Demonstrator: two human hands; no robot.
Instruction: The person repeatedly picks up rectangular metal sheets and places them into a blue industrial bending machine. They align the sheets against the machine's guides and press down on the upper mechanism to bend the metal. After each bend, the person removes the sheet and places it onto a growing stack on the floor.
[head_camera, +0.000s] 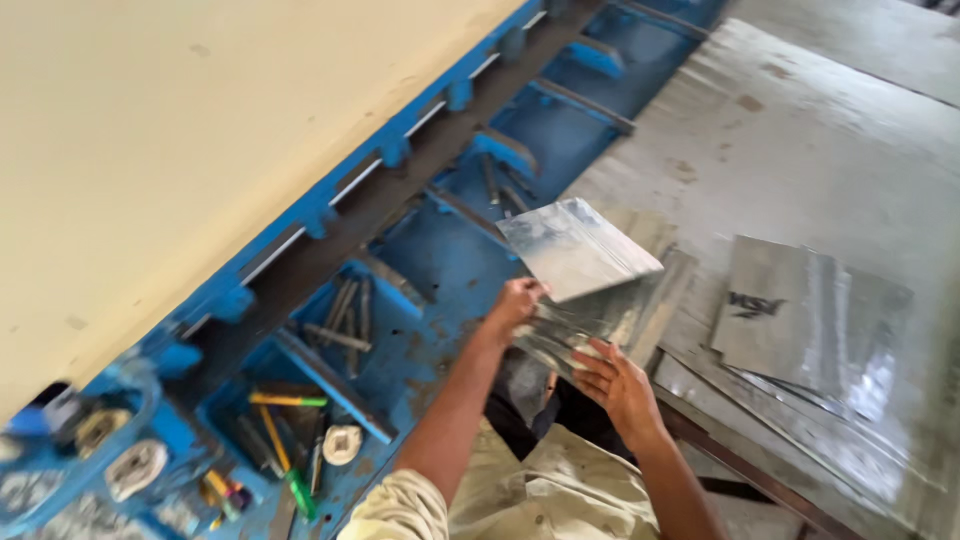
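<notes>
Shiny sheet metal fills my view: my left hand (517, 300) pinches the near corner of a thin, square metal sheet (578, 247), fingers curled tight on its edge, so the sheet hangs tilted above the blue machine bed (440, 262). Its surface is bright and reflective, with cloudy smears. My right hand (618, 382) lies just below, fingers spread and pressed flat against the stack of similar sheets (610, 318), which rests at the edge of the grey metal table (800, 140). That table looks dull, scuffed and stained. Farther right, well apart from my hands, another pile of glossy sheets (810, 325) lies flat on it, fanned slightly, its top sheet bearing a dark mark. To my left, the machine's blue painted compartments are chipped and grimy; one holds short metal rods (345, 320), another holds pens and markers (280, 425). A broad cream panel (200, 130) rises above the bed.
</notes>
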